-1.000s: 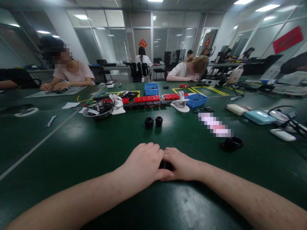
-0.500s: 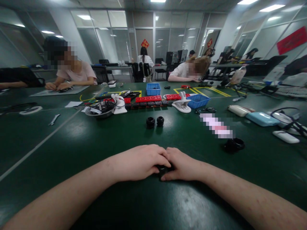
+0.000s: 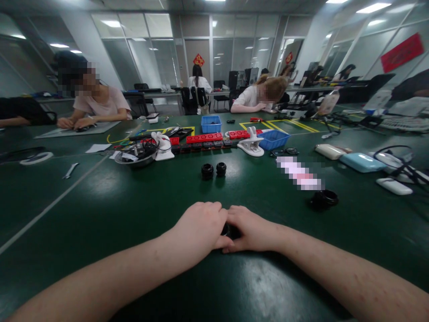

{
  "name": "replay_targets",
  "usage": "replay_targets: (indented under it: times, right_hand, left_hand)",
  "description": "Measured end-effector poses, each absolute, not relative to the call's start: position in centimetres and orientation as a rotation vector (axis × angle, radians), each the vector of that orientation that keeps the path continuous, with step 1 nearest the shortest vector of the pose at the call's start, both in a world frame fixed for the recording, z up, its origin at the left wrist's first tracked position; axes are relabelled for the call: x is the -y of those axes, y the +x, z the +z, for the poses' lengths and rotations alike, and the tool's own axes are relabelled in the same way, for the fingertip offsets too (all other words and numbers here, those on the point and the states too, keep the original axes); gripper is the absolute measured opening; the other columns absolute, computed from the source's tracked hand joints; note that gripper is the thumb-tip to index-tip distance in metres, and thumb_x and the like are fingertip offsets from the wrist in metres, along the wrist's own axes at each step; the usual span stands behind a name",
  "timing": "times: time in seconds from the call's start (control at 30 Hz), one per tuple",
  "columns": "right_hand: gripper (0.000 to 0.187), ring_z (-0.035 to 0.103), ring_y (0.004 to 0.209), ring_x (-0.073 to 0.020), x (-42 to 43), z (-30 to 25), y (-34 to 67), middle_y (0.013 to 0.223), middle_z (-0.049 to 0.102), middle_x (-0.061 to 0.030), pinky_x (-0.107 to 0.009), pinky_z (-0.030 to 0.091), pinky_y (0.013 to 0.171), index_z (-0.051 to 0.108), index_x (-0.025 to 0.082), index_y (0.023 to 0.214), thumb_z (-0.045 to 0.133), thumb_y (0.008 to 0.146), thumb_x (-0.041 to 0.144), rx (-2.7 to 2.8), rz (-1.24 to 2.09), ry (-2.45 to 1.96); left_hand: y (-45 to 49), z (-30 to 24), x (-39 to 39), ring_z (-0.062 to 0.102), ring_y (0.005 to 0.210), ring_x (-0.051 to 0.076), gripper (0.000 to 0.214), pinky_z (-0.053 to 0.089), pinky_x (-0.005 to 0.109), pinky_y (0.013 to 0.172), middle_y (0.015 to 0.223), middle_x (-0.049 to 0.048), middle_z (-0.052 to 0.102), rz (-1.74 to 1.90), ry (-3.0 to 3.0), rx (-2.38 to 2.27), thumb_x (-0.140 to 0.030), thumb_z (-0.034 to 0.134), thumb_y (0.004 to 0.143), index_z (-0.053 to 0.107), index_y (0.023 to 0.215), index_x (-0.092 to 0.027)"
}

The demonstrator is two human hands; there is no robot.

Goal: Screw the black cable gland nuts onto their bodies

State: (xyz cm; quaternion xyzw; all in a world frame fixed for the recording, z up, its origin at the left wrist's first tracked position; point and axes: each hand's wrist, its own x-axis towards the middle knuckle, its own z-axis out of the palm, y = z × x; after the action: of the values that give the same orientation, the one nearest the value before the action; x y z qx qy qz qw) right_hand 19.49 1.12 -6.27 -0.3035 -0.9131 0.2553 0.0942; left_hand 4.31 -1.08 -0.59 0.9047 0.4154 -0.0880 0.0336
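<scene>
My left hand and my right hand meet in front of me, low over the green table. Between them is a small black round part, mostly hidden by my fingers. The left fingers curl over its far side, with the thumb at the near side. My right fingers and thumb wrap it from the right. Beyond my hands, two short black ribbed parts, one left and one right, stand upright with hollow tops. To the right lies a larger black ring-shaped part.
Across the table are a metal bowl of cables, red socket strips, white clips and blue bins. A wrench lies left. Cases, light blue and white, lie right. Other people sit beyond.
My left hand has turned around the black part, its wrist rising and its thumb reaching farther right along the near side. My right hand keeps its hold. The whole view has shifted slightly.
</scene>
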Motion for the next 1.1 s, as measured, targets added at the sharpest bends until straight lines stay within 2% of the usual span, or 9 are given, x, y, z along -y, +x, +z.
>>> replay_targets:
  times: [0.23, 0.5, 0.57, 0.67, 0.8, 0.93, 1.1]
  right_hand:
    - [0.029, 0.051, 0.078, -0.0171, -1.1, -6.4, 19.4, 0.082, 0.059, -0.0030, -0.031, 0.037, 0.075, 0.058, 0.016, 0.084, 0.070, 0.065, 0.034, 2.714, 0.735, -0.915]
    - [0.036, 0.051, 0.075, -0.0166, -1.1, -6.5, 19.6, 0.081, 0.059, -0.0040, -0.031, 0.038, 0.072, 0.059, 0.014, 0.090, 0.069, 0.066, 0.039, 2.713, 0.699, -0.897]
    - [0.039, 0.052, 0.077, -0.0173, -1.1, -6.3, 19.6, 0.084, 0.060, -0.0043, -0.031, 0.038, 0.073, 0.059, 0.014, 0.093, 0.070, 0.065, 0.039, 2.719, 0.717, -0.909]
    - [0.045, 0.052, 0.082, -0.0186, -1.1, -6.1, 19.7, 0.089, 0.060, -0.0042, -0.032, 0.038, 0.075, 0.058, 0.017, 0.100, 0.072, 0.063, 0.037, 2.723, 0.735, -0.910]
    - [0.038, 0.052, 0.085, -0.0188, -1.2, -6.3, 19.7, 0.091, 0.060, -0.0033, -0.033, 0.036, 0.077, 0.060, 0.019, 0.096, 0.071, 0.065, 0.037, 2.735, 0.726, -0.877]
    - [0.036, 0.052, 0.084, -0.0189, -1.2, -6.2, 19.5, 0.090, 0.061, -0.0038, -0.032, 0.037, 0.075, 0.060, 0.018, 0.093, 0.072, 0.064, 0.036, 2.741, 0.733, -0.906]
    - [0.036, 0.052, 0.084, -0.0184, -1.1, -6.0, 19.4, 0.090, 0.061, -0.0035, -0.032, 0.037, 0.076, 0.060, 0.018, 0.093, 0.073, 0.064, 0.034, 2.744, 0.751, -0.907]
  left_hand:
    - [4.9, -2.0, 2.4, 0.058, 0.075, 0.026, 0.037, 0.046, 0.037, 0.065, 0.080, 0.0105, 0.060, -0.185, 2.876, -1.443, -0.042, 0.054, 0.080, 0.062, 0.087, -0.007]
    - [3.8, -0.5, 1.6, 0.057, 0.079, 0.025, 0.043, 0.045, 0.039, 0.069, 0.083, 0.0076, 0.061, -0.124, 2.769, -1.309, -0.052, 0.054, 0.077, 0.061, 0.089, -0.012]
    - [3.1, 0.2, 1.3, 0.057, 0.081, 0.023, 0.037, 0.045, 0.037, 0.071, 0.087, 0.0055, 0.061, -0.041, 2.753, -1.192, -0.048, 0.055, 0.078, 0.060, 0.095, -0.015]
    - [2.0, 0.9, 0.6, 0.057, 0.087, 0.018, 0.025, 0.043, 0.030, 0.076, 0.095, 0.0013, 0.061, 0.019, 2.713, -0.912, -0.031, 0.058, 0.081, 0.057, 0.105, -0.023]
    - [1.4, 1.2, -0.2, 0.053, 0.098, 0.015, 0.030, 0.040, 0.026, 0.084, 0.105, -0.0010, 0.059, 0.006, 2.654, -0.718, -0.014, 0.058, 0.080, 0.058, 0.107, -0.028]
    - [1.7, 0.7, -0.4, 0.052, 0.101, 0.016, 0.030, 0.038, 0.026, 0.088, 0.108, 0.0008, 0.059, -0.031, 2.644, -0.703, -0.011, 0.059, 0.078, 0.062, 0.104, -0.026]
    - [2.0, 0.4, -0.2, 0.054, 0.094, 0.017, 0.028, 0.040, 0.028, 0.082, 0.100, 0.0020, 0.060, -0.054, 2.685, -0.764, -0.013, 0.060, 0.078, 0.062, 0.103, -0.024]
